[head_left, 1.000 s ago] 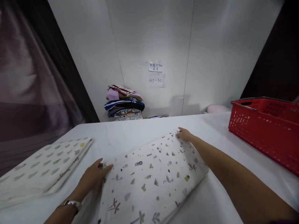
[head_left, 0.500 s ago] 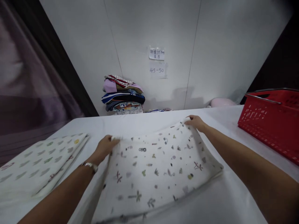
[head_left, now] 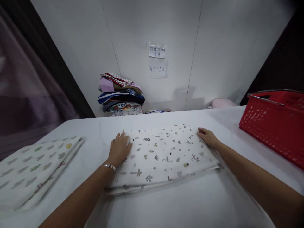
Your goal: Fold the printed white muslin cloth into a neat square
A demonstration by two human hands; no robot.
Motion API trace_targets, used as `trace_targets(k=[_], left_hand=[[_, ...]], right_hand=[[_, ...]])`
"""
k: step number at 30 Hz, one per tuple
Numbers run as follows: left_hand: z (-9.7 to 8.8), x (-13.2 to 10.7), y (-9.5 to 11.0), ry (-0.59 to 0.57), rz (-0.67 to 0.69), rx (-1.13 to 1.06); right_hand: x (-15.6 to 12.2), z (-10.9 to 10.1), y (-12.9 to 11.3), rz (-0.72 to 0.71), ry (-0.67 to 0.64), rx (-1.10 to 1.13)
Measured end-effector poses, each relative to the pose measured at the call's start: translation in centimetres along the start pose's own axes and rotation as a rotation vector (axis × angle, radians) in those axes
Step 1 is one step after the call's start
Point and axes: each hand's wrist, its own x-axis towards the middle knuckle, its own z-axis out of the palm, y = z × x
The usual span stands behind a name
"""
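the far edge of the printed cloth (head_left: 161, 152), lifted off the table half a second ago, now lies flat. the left hand (head_left: 120, 148) no longer grips its corner and rests open on it; the right hand (head_left: 207, 137) has likewise let go and presses flat.

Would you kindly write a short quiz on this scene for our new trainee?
1. True or false: the left hand and right hand both lie open on the folded printed cloth.
2. The red basket stands on the person's: A) left, B) right, C) lap.
3. What is piled against the wall beyond the table?
Key: 1 true; 2 B; 3 a stack of folded fabrics.
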Motion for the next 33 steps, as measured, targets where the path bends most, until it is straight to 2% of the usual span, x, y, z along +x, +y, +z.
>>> trace_targets(k=[4,7,11,15,18,21,25,33], left_hand=[[-1.4,-3.9,0.4,-0.049,0.063,0.002],[-2.6,-6.3,3.4,-0.088,0.163,-0.069],[-3.4,-9.1,10.6,-0.122,0.393,-0.242],[-3.2,-10.7,18.8,-0.120,0.587,-0.369],[-2.9,-10.6,24.0,-0.105,0.640,-0.399],[-2.5,-9.9,27.7,-0.101,0.613,-0.383],[-1.9,-9.0,30.2,-0.095,0.581,-0.325],[-1.2,-7.6,31.3,-0.100,0.624,-0.248]], right_hand=[[-6.0,-1.9,1.3,0.051,-0.035,0.170],[-10.1,-3.0,2.0,0.092,0.015,0.235],[-13.6,-3.6,2.6,0.059,0.102,0.229],[-14.8,-3.5,2.2,0.100,0.137,-0.005],[-15.4,-3.3,1.2,0.135,0.137,-0.101],[-16.1,-3.1,0.4,0.133,0.124,-0.156],[-16.6,-3.1,0.1,0.110,0.089,-0.183],[-16.7,-3.4,0.2,0.007,0.021,-0.246]])
